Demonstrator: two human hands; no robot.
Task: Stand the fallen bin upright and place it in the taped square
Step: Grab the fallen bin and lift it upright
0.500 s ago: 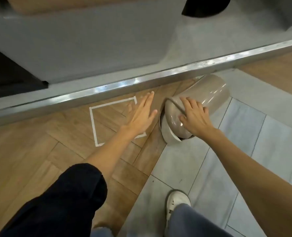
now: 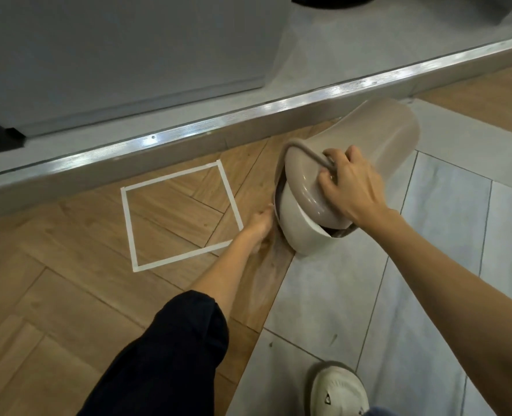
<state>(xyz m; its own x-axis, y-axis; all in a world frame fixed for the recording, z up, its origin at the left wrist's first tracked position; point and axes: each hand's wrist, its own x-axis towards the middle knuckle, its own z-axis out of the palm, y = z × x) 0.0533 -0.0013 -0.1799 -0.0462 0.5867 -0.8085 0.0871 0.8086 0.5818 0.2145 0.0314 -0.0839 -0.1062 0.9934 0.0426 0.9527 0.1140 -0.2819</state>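
A beige plastic bin (image 2: 378, 130) with a swing lid lies on its side on the floor, lid end toward me, base toward the metal step. My right hand (image 2: 349, 183) is closed around the thin handle on the lid end. My left hand (image 2: 259, 225) is low at the bin's left rim, fingers tucked under its edge and partly hidden. The white taped square (image 2: 128, 223) is on the wooden floor just left of the bin, with nothing inside it.
A metal-edged step (image 2: 248, 115) runs across behind the bin and the square, with a grey cabinet above it. Grey tiles (image 2: 429, 265) cover the floor at right. My white shoe (image 2: 337, 385) stands at the bottom, and my dark-clothed knee (image 2: 170, 349) is at lower left.
My right hand shifted from resting flat on the lid to gripping the handle. My left hand dropped from over the square's corner down to the bin's left rim.
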